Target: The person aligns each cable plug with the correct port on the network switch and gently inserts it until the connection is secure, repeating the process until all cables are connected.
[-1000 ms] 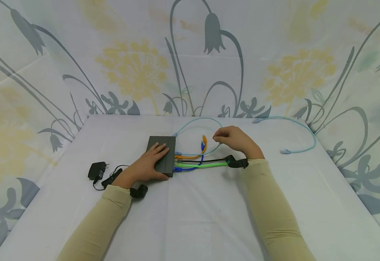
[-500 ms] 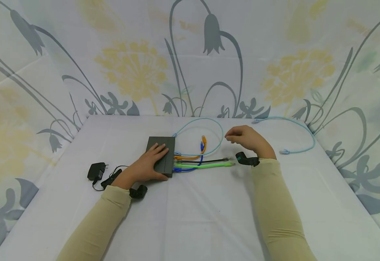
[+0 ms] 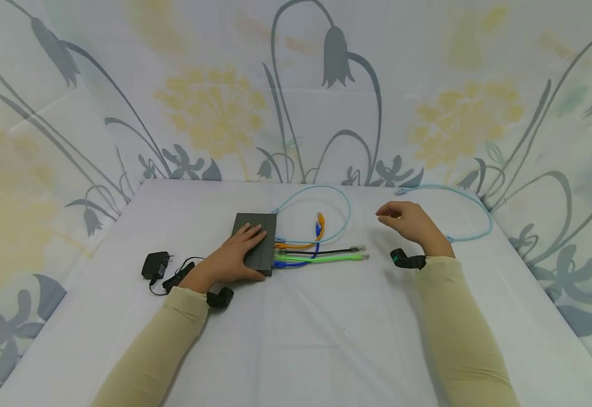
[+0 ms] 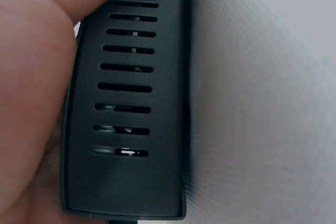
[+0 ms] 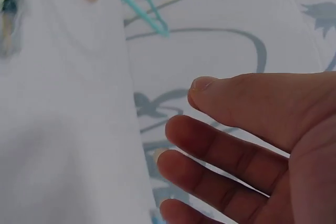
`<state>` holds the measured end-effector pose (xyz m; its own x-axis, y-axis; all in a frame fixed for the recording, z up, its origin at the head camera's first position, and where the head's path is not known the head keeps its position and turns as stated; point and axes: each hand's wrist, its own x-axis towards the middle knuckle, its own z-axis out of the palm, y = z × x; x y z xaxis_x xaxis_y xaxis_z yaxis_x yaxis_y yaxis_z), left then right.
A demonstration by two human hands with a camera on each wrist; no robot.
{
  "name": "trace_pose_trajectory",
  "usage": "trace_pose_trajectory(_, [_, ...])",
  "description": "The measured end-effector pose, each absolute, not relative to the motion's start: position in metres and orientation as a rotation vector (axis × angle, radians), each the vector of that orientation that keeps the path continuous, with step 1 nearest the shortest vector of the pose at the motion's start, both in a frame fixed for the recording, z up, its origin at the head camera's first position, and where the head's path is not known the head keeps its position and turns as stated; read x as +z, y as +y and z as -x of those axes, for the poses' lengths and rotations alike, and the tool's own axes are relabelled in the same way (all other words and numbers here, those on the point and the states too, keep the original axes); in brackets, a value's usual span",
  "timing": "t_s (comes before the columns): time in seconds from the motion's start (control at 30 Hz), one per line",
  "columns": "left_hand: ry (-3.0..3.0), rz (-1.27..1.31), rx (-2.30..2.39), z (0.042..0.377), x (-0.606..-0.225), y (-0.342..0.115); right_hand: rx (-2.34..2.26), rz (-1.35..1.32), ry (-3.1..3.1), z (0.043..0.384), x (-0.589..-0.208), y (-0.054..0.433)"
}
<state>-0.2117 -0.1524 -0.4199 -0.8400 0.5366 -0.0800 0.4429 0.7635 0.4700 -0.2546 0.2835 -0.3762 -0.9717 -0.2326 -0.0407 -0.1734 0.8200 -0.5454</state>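
In the head view my left hand (image 3: 232,257) rests on a dark grey network switch (image 3: 268,249), fingers spread over its top and thumb along the near edge. Its slotted side (image 4: 126,87) fills the middle of the left wrist view. Several network cables leave the switch's right side: a light blue cable (image 3: 349,212) in a loop, an orange cable (image 3: 321,221), a blue cable (image 3: 298,264), a black cable (image 3: 326,251) and a green cable (image 3: 334,259). My right hand (image 3: 408,221) is raised to their right, holding nothing. The right wrist view shows its fingers (image 5: 210,145) loosely bent, apart from the thumb.
A second light blue cable (image 3: 490,223) lies loose at the back right, one end partly hidden behind my right hand. Left of the switch sits a black power adapter (image 3: 155,265) with its bundled cord (image 3: 178,278). White cloth covers the table (image 3: 306,339); a flowered cloth hangs behind.
My right hand has moved right, away from the looped light blue cable, and uncovered the ends of the black and green cables. My left hand stays on the switch.
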Motion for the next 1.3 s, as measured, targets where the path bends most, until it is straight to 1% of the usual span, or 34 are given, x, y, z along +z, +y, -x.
trace_pose_trajectory(0.33, [2.748, -0.788, 0.638, 0.213, -0.423, -0.15, -0.808, 0.304, 2.964, 0.237, -0.386, 0.322])
trace_pose_trajectory(0.67, [2.753, -0.775, 0.643, 0.212, -0.424, -0.152, -0.795, 0.277, 2.947, 0.23, -0.383, 0.332])
trace_pose_trajectory(1.3, [2.758, -0.783, 0.645, 0.211, -0.419, -0.152, -0.763, 0.138, 2.963, 0.223, -0.383, 0.371])
